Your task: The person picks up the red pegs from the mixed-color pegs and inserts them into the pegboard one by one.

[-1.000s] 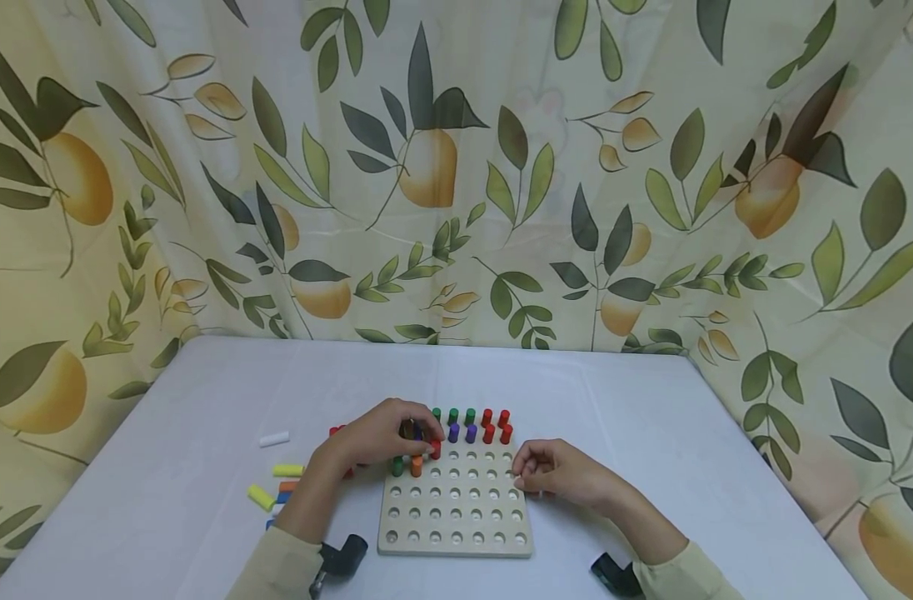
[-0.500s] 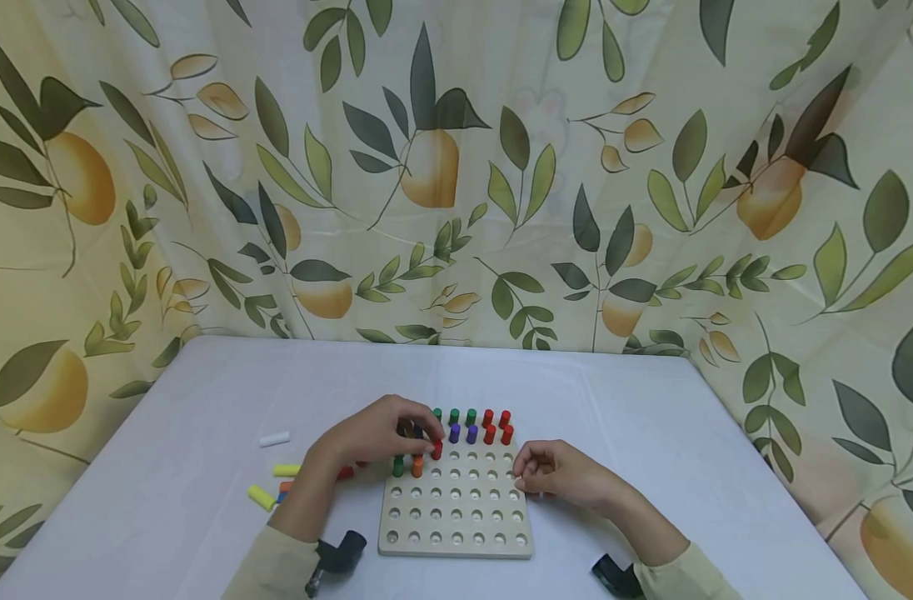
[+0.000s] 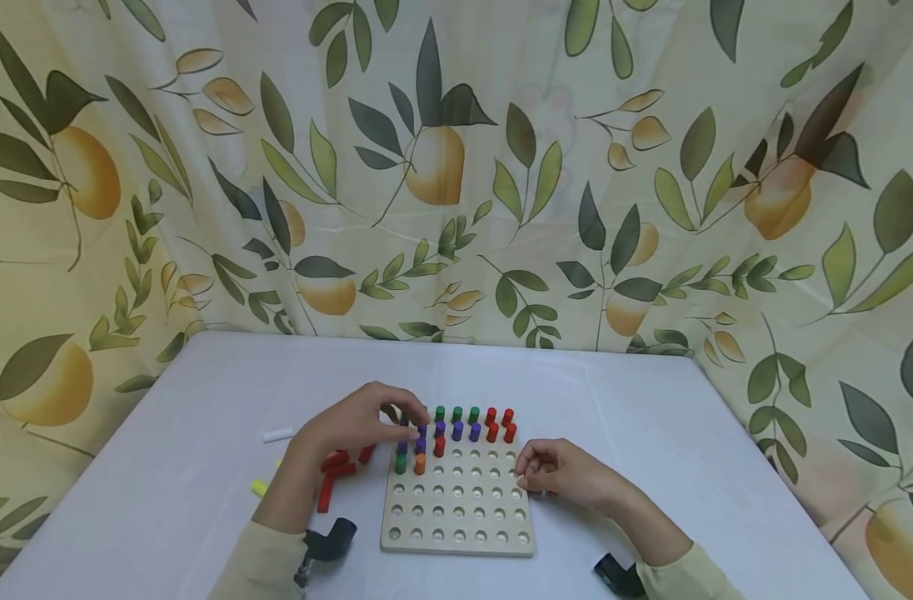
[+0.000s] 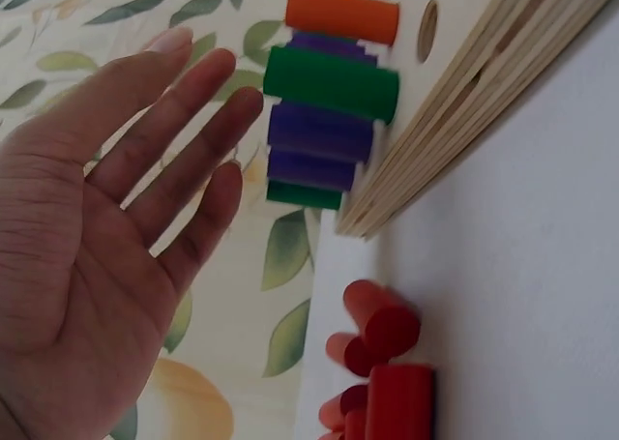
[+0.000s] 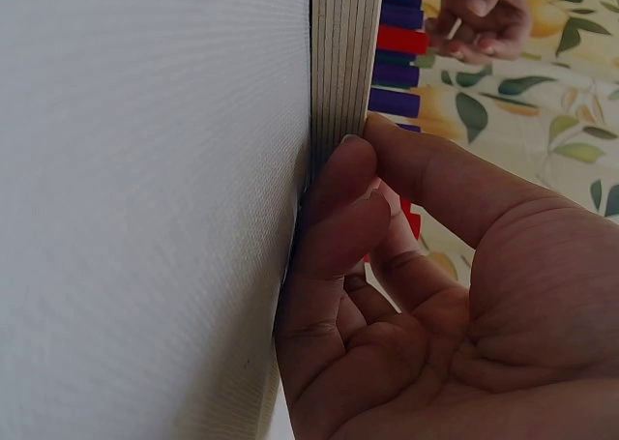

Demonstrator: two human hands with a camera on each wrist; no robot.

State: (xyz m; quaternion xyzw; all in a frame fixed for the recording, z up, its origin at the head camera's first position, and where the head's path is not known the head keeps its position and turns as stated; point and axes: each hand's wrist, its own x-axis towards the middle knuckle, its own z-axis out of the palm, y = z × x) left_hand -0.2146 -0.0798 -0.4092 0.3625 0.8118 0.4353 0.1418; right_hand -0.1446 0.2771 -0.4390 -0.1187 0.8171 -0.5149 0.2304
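Note:
A wooden pegboard point(image 3: 456, 545) lies on the white table, its back rows filled with green, purple and red pegs. In its third row stands a red peg point(image 3: 439, 447); an orange peg point(image 3: 421, 464) and a green peg point(image 3: 401, 462) stand nearer. My left hand point(image 3: 359, 417) hovers over the board's back left corner, partly covering pegs there. In the left wrist view its fingers are loosely extended and hold nothing, beside the green peg point(image 4: 332, 82). My right hand point(image 3: 569, 473) pinches the board's right edge, thumb on top and curled fingers against the layered side point(image 5: 343, 63).
Loose red pegs point(image 3: 325, 493) lie on the table left of the board, partly behind my left forearm. A white peg point(image 3: 278, 435) and a yellow peg point(image 3: 258, 488) lie farther left. A leaf-and-fruit patterned curtain point(image 3: 456, 250) hangs behind the table.
My left hand has let go of the red peg, which stands in the board, and has moved left and slightly back. The right hand stays at the board's edge.

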